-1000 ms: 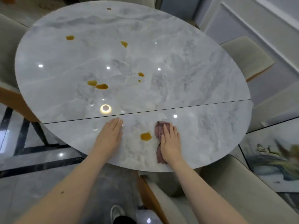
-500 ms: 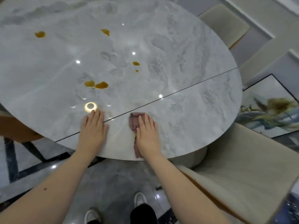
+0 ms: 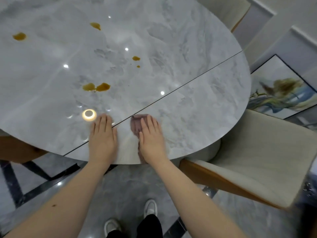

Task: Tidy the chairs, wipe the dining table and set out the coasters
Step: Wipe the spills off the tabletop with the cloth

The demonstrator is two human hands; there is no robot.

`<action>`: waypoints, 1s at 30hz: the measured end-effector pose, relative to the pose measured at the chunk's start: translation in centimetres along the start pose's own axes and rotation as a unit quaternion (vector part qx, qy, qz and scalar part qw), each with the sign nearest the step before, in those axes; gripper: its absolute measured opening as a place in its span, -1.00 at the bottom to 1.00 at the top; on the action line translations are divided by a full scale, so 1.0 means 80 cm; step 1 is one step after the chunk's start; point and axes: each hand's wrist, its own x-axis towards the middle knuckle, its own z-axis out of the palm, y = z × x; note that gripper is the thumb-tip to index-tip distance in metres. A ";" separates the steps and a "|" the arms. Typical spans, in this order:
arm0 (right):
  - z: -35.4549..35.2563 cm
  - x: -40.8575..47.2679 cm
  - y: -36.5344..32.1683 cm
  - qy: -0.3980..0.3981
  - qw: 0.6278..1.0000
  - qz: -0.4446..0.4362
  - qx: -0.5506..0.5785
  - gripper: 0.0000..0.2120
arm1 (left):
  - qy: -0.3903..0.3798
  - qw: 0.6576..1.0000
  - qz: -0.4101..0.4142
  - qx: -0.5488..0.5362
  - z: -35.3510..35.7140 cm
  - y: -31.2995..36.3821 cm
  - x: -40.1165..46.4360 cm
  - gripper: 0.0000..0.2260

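A round grey marble dining table fills the upper view, with a thin seam running across its near part. Several brown spills lie on it, the nearest pair left of centre. My right hand presses flat on a mauve cloth near the front edge. My left hand rests flat on the bare tabletop beside it, fingers together, holding nothing. No coasters are in view.
A cream upholstered chair with a wooden frame stands at the right, close to the table edge. Another chair sits at the far right. A framed painting leans by the wall. My feet stand on the glossy floor.
The brown spill between my hands a second ago is gone from the tabletop. Both hands and the cloth have shifted along the front edge, and the camera has tilted further down.
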 end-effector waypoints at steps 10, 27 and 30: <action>-0.028 0.041 0.116 0.061 0.986 0.147 -0.036 -0.53 | 0.018 0.999 0.013 -0.048 -0.001 -0.003 0.000 -0.53; -0.086 -0.025 0.058 0.003 0.979 0.045 0.200 -0.69 | -0.006 0.998 0.041 -0.046 -0.010 0.016 -0.006 -0.50; -0.097 0.001 0.086 -0.002 0.993 0.095 0.076 -0.63 | -0.004 0.997 0.038 -0.062 -0.010 0.021 -0.002 -0.49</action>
